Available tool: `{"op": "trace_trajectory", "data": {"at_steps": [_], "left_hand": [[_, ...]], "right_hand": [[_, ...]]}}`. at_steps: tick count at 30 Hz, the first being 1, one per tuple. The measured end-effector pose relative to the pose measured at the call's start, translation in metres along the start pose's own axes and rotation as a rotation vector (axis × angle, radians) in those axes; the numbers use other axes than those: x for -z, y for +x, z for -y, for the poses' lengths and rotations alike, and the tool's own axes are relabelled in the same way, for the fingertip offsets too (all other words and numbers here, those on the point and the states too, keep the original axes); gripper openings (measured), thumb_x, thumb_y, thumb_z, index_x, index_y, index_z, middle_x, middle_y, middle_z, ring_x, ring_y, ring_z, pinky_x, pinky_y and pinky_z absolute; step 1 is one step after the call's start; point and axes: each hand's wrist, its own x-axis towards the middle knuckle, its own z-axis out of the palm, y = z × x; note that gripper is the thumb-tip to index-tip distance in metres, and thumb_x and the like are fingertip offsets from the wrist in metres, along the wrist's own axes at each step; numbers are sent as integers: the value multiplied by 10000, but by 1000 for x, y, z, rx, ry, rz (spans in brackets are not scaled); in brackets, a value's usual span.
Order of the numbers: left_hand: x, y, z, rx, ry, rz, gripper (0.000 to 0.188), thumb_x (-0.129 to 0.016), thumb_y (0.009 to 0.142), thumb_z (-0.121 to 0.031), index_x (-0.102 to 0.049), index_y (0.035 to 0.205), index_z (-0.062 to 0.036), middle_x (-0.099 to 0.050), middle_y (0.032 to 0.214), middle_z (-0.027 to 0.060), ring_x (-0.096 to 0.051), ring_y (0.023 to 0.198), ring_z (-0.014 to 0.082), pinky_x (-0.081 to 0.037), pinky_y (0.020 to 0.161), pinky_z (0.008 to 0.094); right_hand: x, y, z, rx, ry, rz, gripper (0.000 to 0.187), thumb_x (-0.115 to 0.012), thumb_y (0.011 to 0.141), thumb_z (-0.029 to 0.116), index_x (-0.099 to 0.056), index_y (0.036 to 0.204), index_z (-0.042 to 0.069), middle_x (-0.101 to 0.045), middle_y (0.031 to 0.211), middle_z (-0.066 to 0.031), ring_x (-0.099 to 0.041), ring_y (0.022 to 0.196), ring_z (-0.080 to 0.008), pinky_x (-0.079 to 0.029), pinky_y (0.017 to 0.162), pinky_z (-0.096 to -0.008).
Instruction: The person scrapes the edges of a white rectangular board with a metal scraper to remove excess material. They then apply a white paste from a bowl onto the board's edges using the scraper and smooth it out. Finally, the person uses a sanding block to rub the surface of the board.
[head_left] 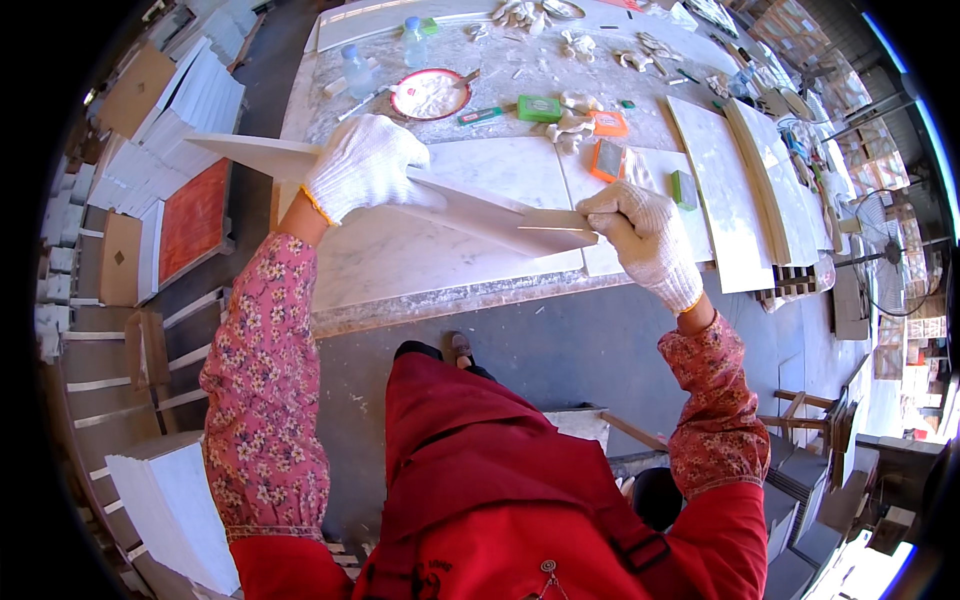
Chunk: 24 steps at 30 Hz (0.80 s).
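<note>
- The left hand [365, 165], in a white knit glove, is wrapped around the middle of a long, thin, pale stone strip [400, 185]. Its fingers are curled over the top edge.
- The right hand [645, 235], also in a white knit glove, is closed on a small flat tan pad [555, 222]. The pad lies against the strip's near end.
- The strip is up in the air, above the front edge of the big white marble worktable [390, 262]. It tilts a little, with the far end pointing off to the person's left.
- The step in hand looks like rubbing or smoothing the strip's edge with the pad.
- I think the next move needs a firm hold from the left hand, so the strip does not wobble. It also needs the pad kept flat on the edge.
- Farther back on the table sit a round red-rimmed dish of white powder [430, 95], a green block [540, 108], an orange block [608, 123] and two clear plastic bottles [358, 70].
- Stacks of white tiles [190, 110] stand on the floor to the left.
</note>
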Motion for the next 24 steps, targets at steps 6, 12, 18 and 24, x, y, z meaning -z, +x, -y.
{"op": "trace_trajectory", "data": {"at_steps": [6, 12, 18, 24], "left_hand": [[-2, 5, 2, -12, 53, -4, 493, -780, 686, -562, -680, 665, -79, -618, 630, 141, -620, 626, 339, -474, 598, 435], [-2, 7, 5, -8, 68, 14, 453, -752, 682, -583, -711, 684, -132, -648, 657, 144, -651, 650, 342, -519, 629, 440], [5, 10, 4, 32, 52, 87, 488, -739, 677, -605, -748, 758, -124, -693, 791, 179, -679, 744, 372, -556, 709, 460], [14, 11, -3, 28, 63, 122, 520, -736, 680, -605, -759, 800, -100, -704, 876, 190, -688, 819, 365, -548, 765, 477]], "right_hand": [[-2, -8, -2, 23, -101, -96, 84, -615, 907, 29, -693, 931, 7, -707, 816, -98, -682, 720, -182, -533, 666, -311], [-8, -14, -3, -35, -80, -170, 88, -616, 889, 18, -692, 933, 11, -694, 810, -105, -668, 697, -189, -526, 659, -306], [-14, -25, 8, -90, -152, -280, 88, -615, 898, 28, -690, 940, 7, -660, 773, -103, -628, 665, -183, -504, 639, -306], [-30, -40, 19, -258, -119, -419, 88, -613, 926, 55, -672, 922, -10, -635, 751, -112, -573, 636, -147, -476, 611, -300]]}}
